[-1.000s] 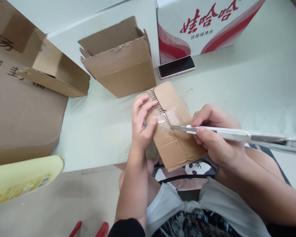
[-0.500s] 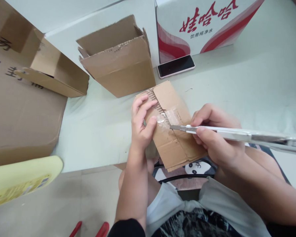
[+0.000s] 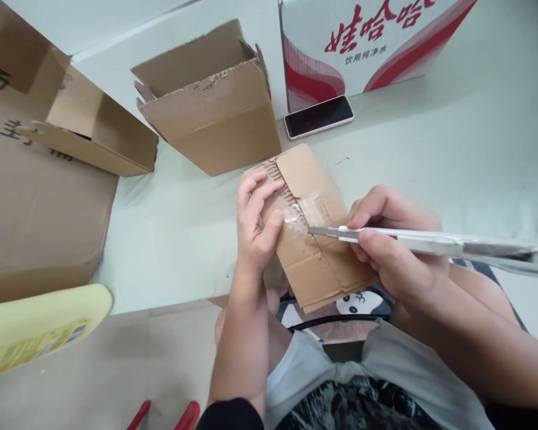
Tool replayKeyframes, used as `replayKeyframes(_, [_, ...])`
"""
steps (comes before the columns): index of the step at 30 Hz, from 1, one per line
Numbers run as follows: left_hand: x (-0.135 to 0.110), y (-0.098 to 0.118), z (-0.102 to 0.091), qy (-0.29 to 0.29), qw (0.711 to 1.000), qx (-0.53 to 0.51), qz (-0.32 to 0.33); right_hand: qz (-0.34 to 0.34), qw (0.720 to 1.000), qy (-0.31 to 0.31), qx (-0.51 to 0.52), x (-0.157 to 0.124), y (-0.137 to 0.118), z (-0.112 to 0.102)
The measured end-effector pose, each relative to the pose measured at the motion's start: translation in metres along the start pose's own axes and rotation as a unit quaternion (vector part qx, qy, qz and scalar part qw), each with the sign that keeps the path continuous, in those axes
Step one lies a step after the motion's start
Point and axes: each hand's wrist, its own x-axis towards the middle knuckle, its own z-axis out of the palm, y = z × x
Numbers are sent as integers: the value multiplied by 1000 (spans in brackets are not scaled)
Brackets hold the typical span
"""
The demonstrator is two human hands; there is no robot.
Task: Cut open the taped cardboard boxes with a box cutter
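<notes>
A small brown cardboard box (image 3: 309, 263) rests tilted at the table's near edge, its flaps meeting in a seam. Clear tape (image 3: 312, 209) crosses part of that seam, and ragged corrugated edge shows above it. My left hand (image 3: 259, 221) grips the box's left side, fingers and thumb lying over the top. Between the thumb and fingers of my right hand (image 3: 394, 245) is a utility knife (image 3: 430, 240) with a long white handle. Its blade tip is at the seam beside the tape; how deep it sits I cannot tell.
An open cardboard box (image 3: 215, 113) stands behind, near a phone (image 3: 319, 117) and a white-and-red carton (image 3: 367, 54). Another small box (image 3: 103, 131) and a large carton (image 3: 49, 209) are at left. A yellow rounded object (image 3: 49, 322) juts in at lower left.
The view has shifted slightly. Both hands, the box and the knife keep nearly the same positions, with the blade tip still at the seam.
</notes>
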Motion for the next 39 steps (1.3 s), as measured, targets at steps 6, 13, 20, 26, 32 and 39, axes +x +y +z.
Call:
replayKeyframes(6, [0,0,1,8,1000,-14,5,-6,1000,2,14,1,-1,0])
replayKeyframes(13, [0,-2,2,11,1000,-20,10,-9,1000,2,24,0,0,0])
replayKeyframes(20, [-1,-3,3,15,1000,1,0,-1,1000,2,23,1,-3,0])
replayKeyframes(26, [-1,-4,5,20,1000,-7,4,7,1000,2,23,0,-2,0])
replayKeyframes(32, [-1,-2,5,23,999,-29,3,9,1000,-2,23,0,-1,-1])
replayKeyframes(39, [-1,-2,4,14,1000,-4,-6,11,1000,2,23,0,1,-1])
